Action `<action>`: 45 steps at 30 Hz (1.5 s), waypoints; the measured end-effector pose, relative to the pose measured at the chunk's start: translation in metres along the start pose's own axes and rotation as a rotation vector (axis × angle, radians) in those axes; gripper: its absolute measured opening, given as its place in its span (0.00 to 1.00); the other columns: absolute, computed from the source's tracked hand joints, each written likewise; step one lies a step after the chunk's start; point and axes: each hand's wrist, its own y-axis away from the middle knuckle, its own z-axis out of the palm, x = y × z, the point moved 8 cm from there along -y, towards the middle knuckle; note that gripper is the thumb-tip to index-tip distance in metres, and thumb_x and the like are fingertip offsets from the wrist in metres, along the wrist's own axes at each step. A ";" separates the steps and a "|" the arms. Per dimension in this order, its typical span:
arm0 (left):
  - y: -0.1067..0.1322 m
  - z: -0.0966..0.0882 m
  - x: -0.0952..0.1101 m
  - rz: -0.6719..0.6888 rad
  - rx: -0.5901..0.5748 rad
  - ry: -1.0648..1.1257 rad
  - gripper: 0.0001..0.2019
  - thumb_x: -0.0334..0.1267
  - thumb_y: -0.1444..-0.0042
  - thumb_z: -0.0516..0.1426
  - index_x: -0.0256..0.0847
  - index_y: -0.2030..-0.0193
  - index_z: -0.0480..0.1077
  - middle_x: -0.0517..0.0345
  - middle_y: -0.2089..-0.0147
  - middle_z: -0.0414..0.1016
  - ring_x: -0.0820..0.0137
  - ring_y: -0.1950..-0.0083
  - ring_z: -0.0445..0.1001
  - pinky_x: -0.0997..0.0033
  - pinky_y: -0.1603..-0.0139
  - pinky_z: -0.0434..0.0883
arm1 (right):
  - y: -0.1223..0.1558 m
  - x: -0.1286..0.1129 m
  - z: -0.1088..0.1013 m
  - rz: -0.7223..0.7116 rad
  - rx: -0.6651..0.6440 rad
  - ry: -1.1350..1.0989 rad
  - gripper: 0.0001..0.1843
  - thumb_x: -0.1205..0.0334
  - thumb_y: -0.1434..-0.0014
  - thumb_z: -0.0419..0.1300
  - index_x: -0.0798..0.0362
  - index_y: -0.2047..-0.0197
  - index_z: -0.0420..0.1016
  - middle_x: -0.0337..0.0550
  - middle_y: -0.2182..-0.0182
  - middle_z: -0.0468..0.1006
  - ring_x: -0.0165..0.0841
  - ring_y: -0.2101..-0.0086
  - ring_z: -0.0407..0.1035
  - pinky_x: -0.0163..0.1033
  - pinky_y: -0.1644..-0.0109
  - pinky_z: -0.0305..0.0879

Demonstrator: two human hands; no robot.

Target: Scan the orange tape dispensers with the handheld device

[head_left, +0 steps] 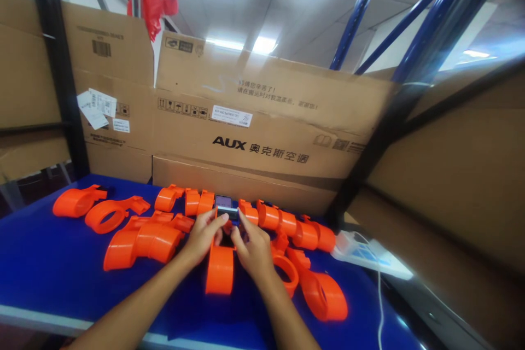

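Note:
Both hands meet at an orange tape dispenser (220, 272), whose wide ring hangs toward the front of the blue table. My left hand (204, 236) grips its left side, the thumb pressed near a dark piece with a toothed edge (228, 212) at the dispenser's head. From the right, my right hand (253, 247) closes its fingers on the same head; the fingertips partly cover it. Directly behind stands a small greyish-purple rectangular item (223, 202), too blurred to identify. An orange dispenser (248, 212) lies close beyond my right fingers.
More orange dispensers (159, 241) lie left of my hands, and others (326, 295) lie right, on the blue tabletop (53, 262). A power strip (375, 256) with a white cable sits at the right edge. Cardboard panels (184, 139) wall the back; a dark post (369, 158) rises right.

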 end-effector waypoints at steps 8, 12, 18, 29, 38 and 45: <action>0.000 0.000 -0.006 -0.006 0.002 -0.009 0.14 0.49 0.46 0.61 0.40 0.70 0.69 0.69 0.87 0.61 0.77 0.87 0.58 0.76 0.82 0.57 | 0.000 -0.008 0.002 -0.088 -0.018 0.074 0.27 0.61 0.33 0.49 0.58 0.34 0.65 0.50 0.67 0.81 0.38 0.69 0.75 0.40 0.61 0.70; 0.001 0.001 -0.005 -0.038 0.015 0.065 0.15 0.50 0.48 0.62 0.39 0.69 0.71 0.67 0.86 0.63 0.79 0.87 0.57 0.77 0.83 0.56 | -0.001 -0.004 0.001 -0.061 -0.023 0.049 0.27 0.59 0.33 0.51 0.57 0.33 0.64 0.49 0.68 0.81 0.37 0.70 0.74 0.39 0.62 0.70; 0.002 0.001 -0.010 -0.171 0.026 0.221 0.20 0.53 0.47 0.61 0.34 0.75 0.72 0.60 0.86 0.67 0.77 0.86 0.62 0.78 0.83 0.57 | -0.005 -0.007 0.000 -0.105 -0.066 0.018 0.29 0.60 0.35 0.55 0.54 0.32 0.61 0.47 0.65 0.81 0.35 0.68 0.75 0.38 0.59 0.72; 0.002 0.006 -0.016 -0.211 0.042 0.358 0.15 0.44 0.50 0.67 0.35 0.64 0.73 0.55 0.74 0.77 0.73 0.78 0.73 0.78 0.79 0.66 | 0.001 -0.008 0.001 -0.238 -0.042 0.188 0.31 0.66 0.38 0.54 0.55 0.32 0.61 0.49 0.62 0.82 0.37 0.67 0.76 0.39 0.62 0.73; 0.005 0.004 -0.011 -0.225 0.073 0.371 0.14 0.40 0.52 0.69 0.35 0.62 0.75 0.61 0.74 0.75 0.80 0.83 0.66 0.80 0.82 0.63 | 0.004 -0.010 0.005 -0.258 0.043 0.379 0.25 0.70 0.40 0.55 0.58 0.40 0.72 0.47 0.69 0.82 0.35 0.72 0.75 0.37 0.64 0.71; 0.007 0.011 -0.001 -0.234 0.044 0.444 0.11 0.36 0.52 0.69 0.34 0.63 0.76 0.62 0.75 0.74 0.79 0.80 0.69 0.81 0.80 0.67 | 0.008 -0.018 0.006 -0.295 0.050 0.364 0.25 0.72 0.41 0.53 0.62 0.40 0.70 0.48 0.70 0.81 0.37 0.71 0.74 0.39 0.64 0.72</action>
